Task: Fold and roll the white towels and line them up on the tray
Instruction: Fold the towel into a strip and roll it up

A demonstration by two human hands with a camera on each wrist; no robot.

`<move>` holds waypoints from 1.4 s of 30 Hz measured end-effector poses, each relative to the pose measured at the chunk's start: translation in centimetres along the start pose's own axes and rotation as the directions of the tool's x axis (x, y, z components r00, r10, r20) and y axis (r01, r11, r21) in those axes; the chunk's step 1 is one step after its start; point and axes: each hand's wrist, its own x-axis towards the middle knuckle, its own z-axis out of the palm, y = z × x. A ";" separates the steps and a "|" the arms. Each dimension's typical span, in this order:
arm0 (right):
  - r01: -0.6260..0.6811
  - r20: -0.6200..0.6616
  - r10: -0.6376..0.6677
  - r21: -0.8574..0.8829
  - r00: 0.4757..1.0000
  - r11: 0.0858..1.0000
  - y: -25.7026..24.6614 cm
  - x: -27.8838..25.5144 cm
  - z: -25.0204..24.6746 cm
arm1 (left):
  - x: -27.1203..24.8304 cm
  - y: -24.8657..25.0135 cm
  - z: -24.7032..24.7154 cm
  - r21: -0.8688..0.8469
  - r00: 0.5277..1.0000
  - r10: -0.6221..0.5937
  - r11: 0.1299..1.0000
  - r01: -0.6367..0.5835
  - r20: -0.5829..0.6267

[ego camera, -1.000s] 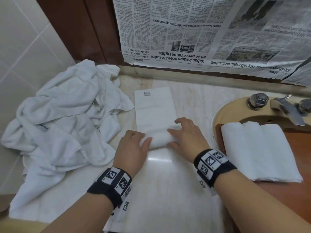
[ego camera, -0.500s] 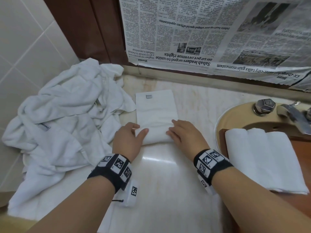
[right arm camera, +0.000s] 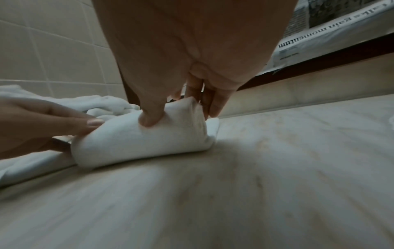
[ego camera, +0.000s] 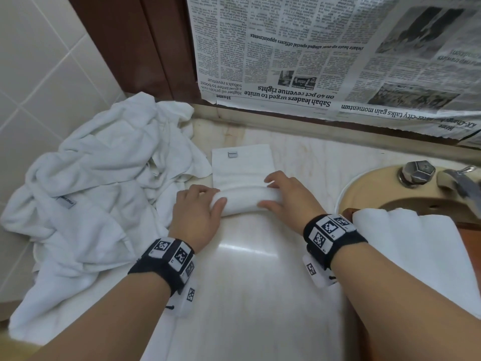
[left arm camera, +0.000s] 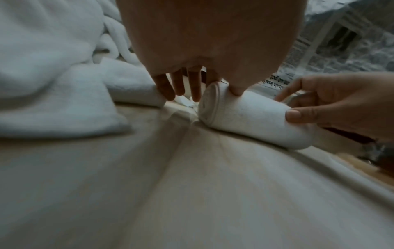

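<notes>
A white towel [ego camera: 243, 168] lies folded into a strip on the marble counter, its near end wound into a roll [ego camera: 244, 203]. My left hand [ego camera: 214, 198] grips the roll's left end, thumb on top and fingers [left arm camera: 177, 84] down behind it. At the right end, my right hand [ego camera: 272, 194] holds on, its thumb [right arm camera: 151, 118] pressed into the cloth. Both wrist views show the roll [left arm camera: 245, 118] [right arm camera: 136, 141] lying on the counter. Three rolled towels [ego camera: 406, 246] lie side by side on the brown tray [ego camera: 347, 212] at the right.
A heap of loose white towels [ego camera: 104, 191] fills the counter's left side against the tiled wall. The tray sits over a beige sink [ego camera: 369, 188] with a metal tap [ego camera: 458, 178]. Newspaper [ego camera: 325, 61] hangs on the wall behind.
Both hands have pushed the roll away from me toward the wall. The roll is thicker and the flat part of the strip is shorter.
</notes>
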 end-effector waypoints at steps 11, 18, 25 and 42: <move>0.118 -0.071 -0.144 -0.288 0.987 0.950 -0.7 1.1 2.3 | 4.2 2.4 -1.1 -0.032 0.995 -0.007 0.999 0.003 -0.098; 0.150 -0.196 -0.241 -0.390 0.950 0.908 0.3 2.4 2.7 | 3.9 2.0 -0.2 0.180 0.986 0.157 0.973 -0.145 -0.057; 0.135 -0.166 -0.204 -0.354 0.965 0.925 -0.2 3.7 1.7 | 6.8 2.1 -0.3 0.302 0.968 0.249 0.926 -0.227 -0.037; 0.122 -0.194 -0.215 -0.401 0.957 0.908 0.0 6.3 0.4 | 11.2 4.0 -0.5 0.177 0.964 0.215 0.966 -0.187 -0.155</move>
